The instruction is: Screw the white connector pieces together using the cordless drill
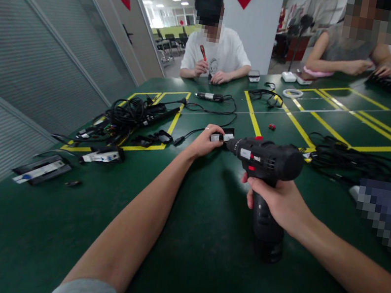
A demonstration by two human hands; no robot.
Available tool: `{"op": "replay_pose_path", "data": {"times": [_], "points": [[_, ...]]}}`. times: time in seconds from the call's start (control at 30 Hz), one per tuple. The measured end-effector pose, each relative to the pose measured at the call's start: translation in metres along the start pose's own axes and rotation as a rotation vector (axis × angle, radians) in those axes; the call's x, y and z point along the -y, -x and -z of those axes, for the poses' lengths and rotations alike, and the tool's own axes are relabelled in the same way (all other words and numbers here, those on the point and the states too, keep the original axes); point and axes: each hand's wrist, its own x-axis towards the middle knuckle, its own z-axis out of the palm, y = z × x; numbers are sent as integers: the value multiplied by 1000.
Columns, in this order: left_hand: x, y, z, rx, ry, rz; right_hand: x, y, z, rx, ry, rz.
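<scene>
My right hand [276, 202] is wrapped round the grip of a black cordless drill [266, 158] with red details. The drill points left, its chuck close to a small black device with a white label [228, 135]. My left hand [208, 141], a ring on one finger, is closed over that device and keeps it on the green table [197, 247]. Whether the bit touches the device is hard to make out. A black cable [192, 131] runs along the table beside my left hand.
Tangled black cables [131, 116] lie within yellow tape at left, near black-and-white casings [43, 170]. A pen-shaped tool [209, 97] lies ahead. More cables [354, 158] are at right. Across the table, one person holds a red screwdriver [203, 53]; another handles dark parts [388, 83].
</scene>
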Motion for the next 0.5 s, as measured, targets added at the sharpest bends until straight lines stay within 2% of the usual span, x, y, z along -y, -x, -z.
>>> {"op": "replay_pose_path", "data": {"times": [0.17,0.5], "points": [[0,0,-1,-25,22,-27,8,6,-4,-24,11,67],[-4,1,-1,-19,21,-43,8,8,-1,-31,52,69]]}}
